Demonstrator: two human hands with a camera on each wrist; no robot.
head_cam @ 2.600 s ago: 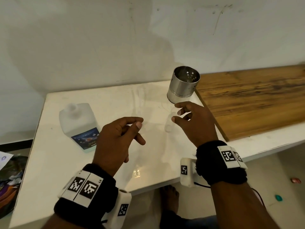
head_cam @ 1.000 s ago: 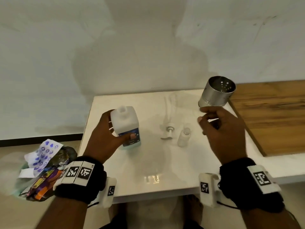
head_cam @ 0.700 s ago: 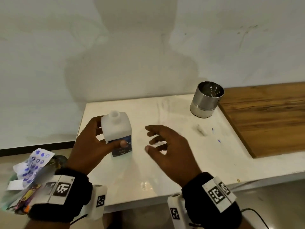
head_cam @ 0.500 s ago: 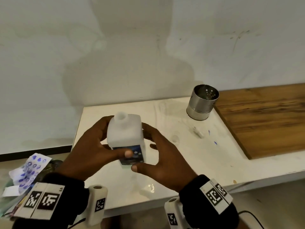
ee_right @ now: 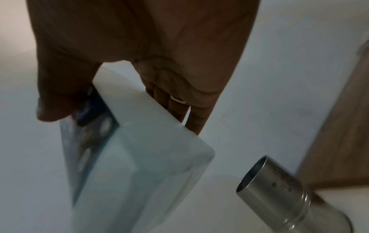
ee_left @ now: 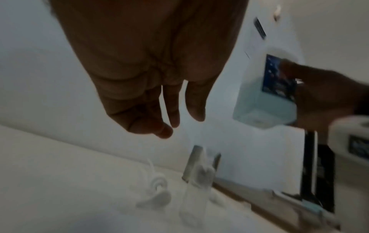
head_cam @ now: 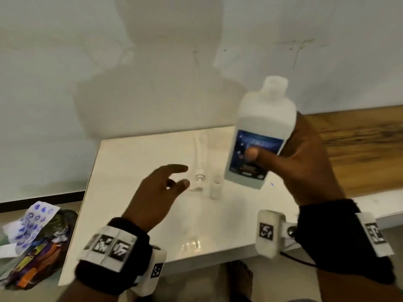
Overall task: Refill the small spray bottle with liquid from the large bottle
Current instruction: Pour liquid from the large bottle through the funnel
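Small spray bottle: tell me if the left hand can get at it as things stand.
Probably yes. The left hand hovers open just left of the small spray bottle; only the detached sprayer top lies between them.

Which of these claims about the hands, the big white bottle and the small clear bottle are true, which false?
1. The right hand holds the large white plastic bottle with a blue label above the white table. True.
2. The left hand grips the small clear spray bottle. False: it holds nothing.
3. The small clear spray bottle stands uncapped. True.
4. The white pump sprayer head sits in the perforated steel cup. False: it lies on the table.
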